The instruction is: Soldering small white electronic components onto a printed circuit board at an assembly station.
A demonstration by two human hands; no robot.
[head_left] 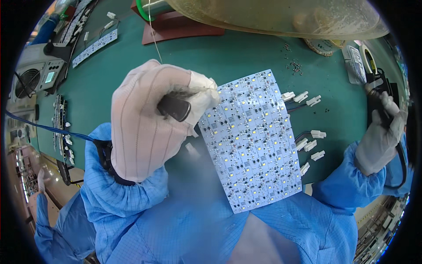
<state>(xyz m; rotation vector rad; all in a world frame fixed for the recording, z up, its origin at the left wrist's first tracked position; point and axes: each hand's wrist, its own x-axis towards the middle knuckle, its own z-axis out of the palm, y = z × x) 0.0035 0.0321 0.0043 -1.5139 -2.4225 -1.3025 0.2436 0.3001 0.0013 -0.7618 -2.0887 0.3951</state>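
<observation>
A pale LED circuit board panel [252, 145], dotted with small parts, lies slanted before me, its near edge by my blue gown. My gloved left hand [151, 116] is closed at the panel's upper left corner. A dark cylindrical object [174, 108] pokes out of its curled fingers. Thin solder wire [154, 37] runs down behind this hand; its end is hidden. At far right my gloved right hand [381, 136] is closed around the dark handle of what looks like a soldering iron [372, 90]; a dark cord loops below. White connectors [310, 145] on short leads stick out along the panel's right side.
A large translucent hood [281, 17] hangs over the back of the green mat [246, 50]. Behind the left hand is a red stand [180, 28]. Loose tiny parts [294, 67] lie beyond the panel. A boxy unit with a display [39, 75] and narrow LED strips [95, 47] are at left.
</observation>
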